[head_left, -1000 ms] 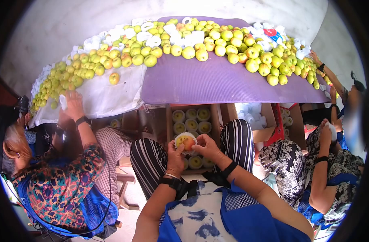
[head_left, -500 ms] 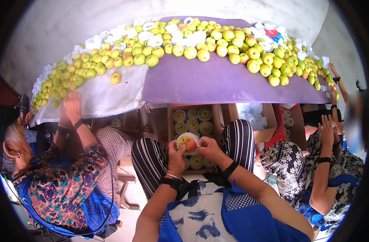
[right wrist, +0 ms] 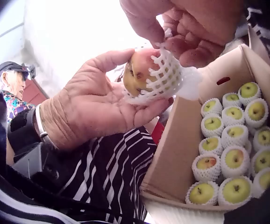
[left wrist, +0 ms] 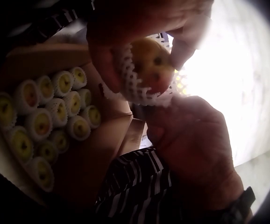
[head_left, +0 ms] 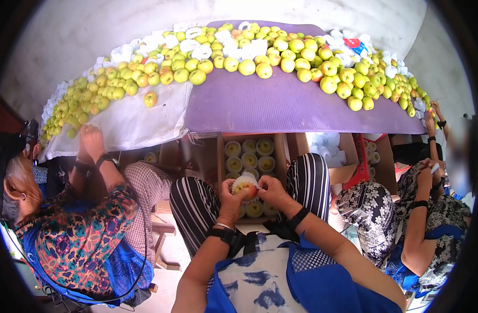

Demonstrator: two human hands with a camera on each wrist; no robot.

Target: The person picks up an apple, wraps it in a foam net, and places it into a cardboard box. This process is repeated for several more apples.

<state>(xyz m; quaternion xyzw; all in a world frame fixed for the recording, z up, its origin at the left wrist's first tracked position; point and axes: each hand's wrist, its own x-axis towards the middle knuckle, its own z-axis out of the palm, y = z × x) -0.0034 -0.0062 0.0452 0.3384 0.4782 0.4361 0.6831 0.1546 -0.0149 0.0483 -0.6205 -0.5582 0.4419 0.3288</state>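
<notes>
In the head view a yellow-red apple (head_left: pixel 245 191) sits between my hands above my lap, partly inside a white foam net (right wrist: pixel 168 77). My left hand (head_left: pixel 230 201) holds it; in the right wrist view the palm is turned up, thumb on the bare side and fingers beneath. Dark spots show on the bare skin. My right hand (head_left: pixel 273 192) pinches the edge of the net, seen at the top of the right wrist view. Just beyond the hands stands a cardboard box (right wrist: pixel 172 144) with rows of netted apples (right wrist: pixel 235 158).
A long table with a purple mat (head_left: pixel 280 104) carries a heap of loose apples (head_left: pixel 246 68) and white nets. To the right, a carton (head_left: pixel 348 169) holds more nets. People sit close on both sides, one in a patterned shirt (head_left: pixel 82 235).
The apple has been turned in my left hand, so the net now shows over its upper side. The people on both sides have moved their hands.
</notes>
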